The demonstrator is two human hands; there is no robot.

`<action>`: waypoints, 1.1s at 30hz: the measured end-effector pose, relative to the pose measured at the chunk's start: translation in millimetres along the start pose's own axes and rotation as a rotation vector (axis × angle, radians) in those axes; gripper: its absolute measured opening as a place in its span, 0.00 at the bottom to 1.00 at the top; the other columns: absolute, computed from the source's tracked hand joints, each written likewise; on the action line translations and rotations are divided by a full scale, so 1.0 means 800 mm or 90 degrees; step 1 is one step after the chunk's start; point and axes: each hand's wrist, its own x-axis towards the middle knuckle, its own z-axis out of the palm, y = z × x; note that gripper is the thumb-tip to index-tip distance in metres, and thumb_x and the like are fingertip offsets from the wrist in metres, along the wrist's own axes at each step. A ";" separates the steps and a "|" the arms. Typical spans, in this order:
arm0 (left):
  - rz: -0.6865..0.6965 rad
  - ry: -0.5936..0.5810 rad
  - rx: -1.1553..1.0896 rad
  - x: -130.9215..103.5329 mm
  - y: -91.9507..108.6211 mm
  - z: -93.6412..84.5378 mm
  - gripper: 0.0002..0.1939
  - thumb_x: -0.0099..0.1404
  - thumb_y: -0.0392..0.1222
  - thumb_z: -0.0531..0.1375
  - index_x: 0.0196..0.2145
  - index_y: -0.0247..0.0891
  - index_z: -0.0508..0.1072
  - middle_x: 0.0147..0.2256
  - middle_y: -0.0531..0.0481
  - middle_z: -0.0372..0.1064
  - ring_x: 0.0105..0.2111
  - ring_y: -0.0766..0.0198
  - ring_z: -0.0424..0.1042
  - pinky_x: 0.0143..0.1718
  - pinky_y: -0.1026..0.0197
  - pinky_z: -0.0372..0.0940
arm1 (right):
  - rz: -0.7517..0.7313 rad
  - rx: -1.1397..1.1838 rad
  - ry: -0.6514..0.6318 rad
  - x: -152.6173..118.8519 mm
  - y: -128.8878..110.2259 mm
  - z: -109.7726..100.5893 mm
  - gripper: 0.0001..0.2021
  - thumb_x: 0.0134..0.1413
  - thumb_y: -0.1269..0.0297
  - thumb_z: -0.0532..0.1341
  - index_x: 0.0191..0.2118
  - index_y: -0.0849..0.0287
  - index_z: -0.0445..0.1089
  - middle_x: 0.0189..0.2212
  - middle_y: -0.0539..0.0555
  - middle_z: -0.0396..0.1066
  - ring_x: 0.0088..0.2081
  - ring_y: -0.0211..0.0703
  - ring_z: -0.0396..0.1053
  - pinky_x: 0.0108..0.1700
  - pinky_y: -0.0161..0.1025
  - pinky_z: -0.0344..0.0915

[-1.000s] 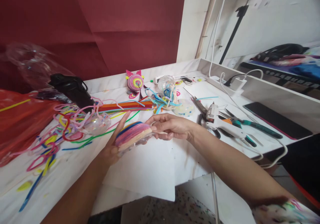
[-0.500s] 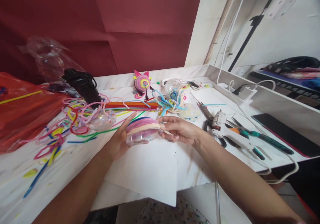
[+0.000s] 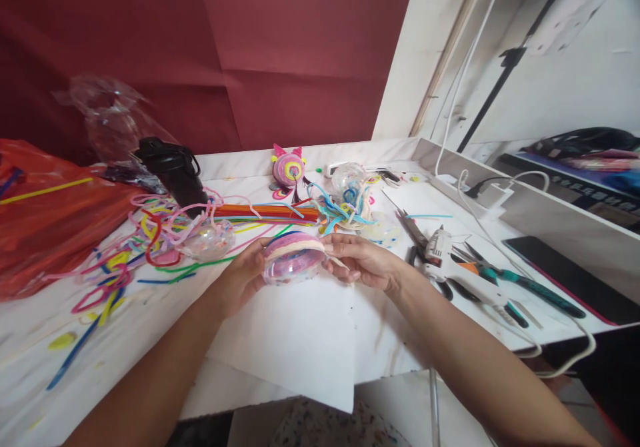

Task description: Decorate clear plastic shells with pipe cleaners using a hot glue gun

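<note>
One rounded, clear plastic shell (image 3: pixel 287 272), banded with coloured strands, is held up over a white sheet of paper (image 3: pixel 295 347) near the front of the marbled table (image 3: pixel 30 354), between the person's two hands. Its long axis, as I see it, runs from side to side, nearly level, from one hand across to the other. The coloured, domed side points upward and away toward the dark red backdrop (image 3: pixel 300 54), while the bare, see-through side is turned down and toward the person. Dark blue lies furthest back, then purple and pink, and a cream strand (image 3: pixel 294 250) forms the nearest band; below it the plastic is glossy, and pinkish colour shows through. The left hand (image 3: pixel 240 280) grasps the shell's left end, fingers wrapped around the side. The right hand (image 3: pixel 360 260) is at the opposite end, thumb and fingers pinching the cream strand where it leaves the shell; whether those fingertips also press on the plastic, I cannot tell. Behind stands a pink eared ornament (image 3: pixel 289 169), with a bundle of coloured stems (image 3: pixel 270 214) lying in front of it. A white glue gun (image 3: pixel 465 282) and green-handled pliers (image 3: pixel 535 284) rest toward the right.
</note>
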 end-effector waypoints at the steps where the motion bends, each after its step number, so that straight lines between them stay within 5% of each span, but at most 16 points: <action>1: -0.009 -0.002 0.006 -0.001 0.003 0.001 0.29 0.58 0.57 0.67 0.53 0.40 0.74 0.54 0.40 0.73 0.51 0.45 0.72 0.45 0.51 0.71 | -0.004 -0.005 0.010 0.000 -0.001 0.001 0.19 0.41 0.60 0.74 0.35 0.62 0.67 0.21 0.48 0.69 0.16 0.26 0.54 0.14 0.25 0.39; 6: -0.015 -0.014 -0.003 -0.002 0.016 0.010 0.23 0.63 0.49 0.64 0.54 0.40 0.75 0.56 0.42 0.72 0.58 0.43 0.66 0.56 0.46 0.64 | -0.031 -0.050 0.082 -0.003 -0.007 0.014 0.21 0.38 0.58 0.74 0.36 0.60 0.66 0.19 0.48 0.70 0.15 0.27 0.54 0.14 0.26 0.39; 9: 0.017 -0.021 -0.014 -0.001 0.018 0.016 0.24 0.64 0.54 0.62 0.54 0.41 0.76 0.55 0.42 0.73 0.60 0.42 0.65 0.58 0.44 0.62 | -0.036 -0.080 0.124 -0.004 -0.010 0.024 0.24 0.34 0.58 0.75 0.36 0.58 0.64 0.18 0.47 0.70 0.15 0.28 0.54 0.15 0.26 0.40; 13: 0.046 -0.032 0.029 -0.001 0.013 0.015 0.33 0.58 0.64 0.62 0.53 0.38 0.76 0.55 0.39 0.72 0.60 0.38 0.64 0.57 0.43 0.63 | -0.056 -0.121 0.165 -0.004 -0.010 0.037 0.26 0.33 0.59 0.76 0.36 0.57 0.62 0.17 0.45 0.69 0.16 0.28 0.54 0.16 0.26 0.43; 19: 0.056 0.056 0.052 -0.002 0.010 0.010 0.25 0.56 0.54 0.68 0.49 0.41 0.77 0.49 0.43 0.77 0.52 0.43 0.73 0.49 0.50 0.70 | -0.072 -0.193 0.196 0.001 -0.008 0.052 0.26 0.31 0.57 0.76 0.35 0.57 0.63 0.17 0.43 0.68 0.16 0.30 0.56 0.16 0.27 0.45; 24: 0.044 0.089 0.053 -0.001 0.015 0.011 0.23 0.51 0.46 0.71 0.46 0.40 0.78 0.45 0.43 0.79 0.46 0.47 0.76 0.45 0.51 0.72 | -0.061 -0.207 0.176 0.002 -0.010 0.054 0.26 0.30 0.56 0.77 0.34 0.57 0.64 0.17 0.44 0.68 0.17 0.30 0.56 0.16 0.28 0.45; 33: 0.067 0.043 0.040 0.000 0.012 0.001 0.27 0.50 0.50 0.71 0.48 0.39 0.78 0.46 0.41 0.78 0.45 0.46 0.76 0.43 0.52 0.72 | -0.083 -0.164 0.060 -0.006 -0.018 0.042 0.24 0.31 0.60 0.77 0.34 0.59 0.67 0.19 0.45 0.70 0.19 0.29 0.58 0.20 0.28 0.49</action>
